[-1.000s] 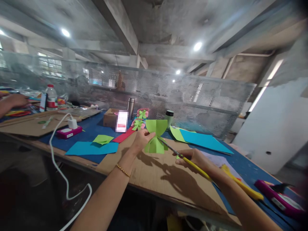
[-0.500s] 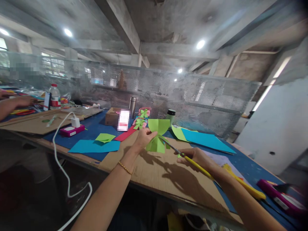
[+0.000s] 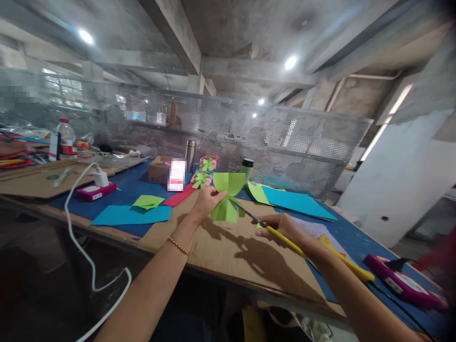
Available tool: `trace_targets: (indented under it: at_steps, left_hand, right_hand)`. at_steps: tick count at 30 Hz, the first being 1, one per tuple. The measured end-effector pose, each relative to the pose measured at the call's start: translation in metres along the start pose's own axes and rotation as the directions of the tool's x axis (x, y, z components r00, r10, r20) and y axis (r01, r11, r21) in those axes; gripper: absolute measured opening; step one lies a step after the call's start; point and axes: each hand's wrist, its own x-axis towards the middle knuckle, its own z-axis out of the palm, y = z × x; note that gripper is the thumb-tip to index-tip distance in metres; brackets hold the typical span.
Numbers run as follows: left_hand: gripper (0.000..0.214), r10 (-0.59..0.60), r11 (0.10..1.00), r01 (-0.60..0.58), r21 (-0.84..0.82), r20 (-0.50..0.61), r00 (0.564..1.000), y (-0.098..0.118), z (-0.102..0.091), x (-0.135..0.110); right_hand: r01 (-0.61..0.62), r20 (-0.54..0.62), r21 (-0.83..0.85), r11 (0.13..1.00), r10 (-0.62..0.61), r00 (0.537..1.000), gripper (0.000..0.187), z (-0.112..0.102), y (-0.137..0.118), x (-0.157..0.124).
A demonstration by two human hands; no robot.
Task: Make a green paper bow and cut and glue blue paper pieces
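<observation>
My left hand (image 3: 206,202) pinches the waist of a folded green paper bow (image 3: 228,195), held upright above a brown cardboard sheet (image 3: 242,256). My right hand (image 3: 285,228) grips yellow-handled scissors (image 3: 265,227), whose blades point left and reach the bow's pinched middle. A thin gold bracelet circles my left wrist.
Blue and green paper sheets (image 3: 299,199) lie behind on the blue table. More cyan paper (image 3: 131,214) lies left. A pink device with white charger cable (image 3: 94,190), finished bows (image 3: 203,178), a box (image 3: 158,170), flasks and a glue gun (image 3: 402,285) stand around. A perforated metal screen backs the table.
Both hands keep their hold; the bow and scissors have drifted slightly left and up in view as my head turned. A person's arm at far left has left the view.
</observation>
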Motion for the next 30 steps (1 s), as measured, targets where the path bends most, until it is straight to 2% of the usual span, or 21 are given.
trace_targets:
  at_steps: [4,7,9,13,16,18,22,24,27,30]
  left_hand:
    - [0.032,0.003,1.000,-0.003,0.012,-0.034,0.999,-0.004,0.000,0.004]
    - [0.034,0.014,0.998,-0.008,0.055,-0.122,0.992,-0.006,-0.002,0.006]
    - [0.033,0.015,0.997,-0.001,0.078,-0.176,0.984,-0.009,-0.003,0.007]
    - [0.029,-0.020,0.998,0.033,0.060,-0.197,0.980,-0.015,0.000,0.010]
    - [0.029,-0.044,0.998,0.051,0.032,-0.197,0.979,-0.016,0.006,0.018]
    - [0.030,-0.036,0.999,0.043,0.033,-0.190,0.981,-0.013,0.012,0.029]
    - [0.030,-0.013,0.999,0.018,0.033,-0.146,0.989,-0.002,0.027,0.052]
    - [0.031,-0.036,0.999,0.040,0.032,-0.113,0.993,0.000,0.035,0.056]
    - [0.031,-0.068,0.997,0.072,0.042,-0.084,0.994,-0.005,0.045,0.050]
    - [0.032,-0.082,0.995,0.086,0.046,-0.086,0.993,-0.015,0.049,0.040]
  right_hand:
    - [0.059,0.065,0.007,0.998,-0.059,0.996,0.057,-0.003,0.008,0.000]
    - [0.091,0.078,0.001,0.996,-0.091,0.993,0.050,-0.009,0.013,-0.006]
    - [0.067,0.019,0.039,0.997,-0.068,0.998,0.049,-0.013,0.016,-0.009]
    - [0.032,-0.211,0.243,0.970,0.021,0.977,0.053,-0.012,0.017,0.001]
    - [0.165,-0.341,0.434,0.886,-0.008,0.940,0.055,-0.005,0.009,0.028]
    - [0.255,-0.392,0.505,0.825,-0.044,0.919,0.059,0.000,0.003,0.051]
    - [0.369,-0.437,0.543,0.754,-0.121,0.891,0.058,0.009,-0.003,0.086]
    - [0.397,-0.483,0.563,0.725,-0.101,0.870,0.060,0.015,-0.001,0.095]
    - [0.403,-0.533,0.591,0.698,-0.037,0.845,0.060,0.024,0.007,0.100]
    - [0.383,-0.486,0.599,0.703,-0.062,0.872,0.054,0.031,0.014,0.100]
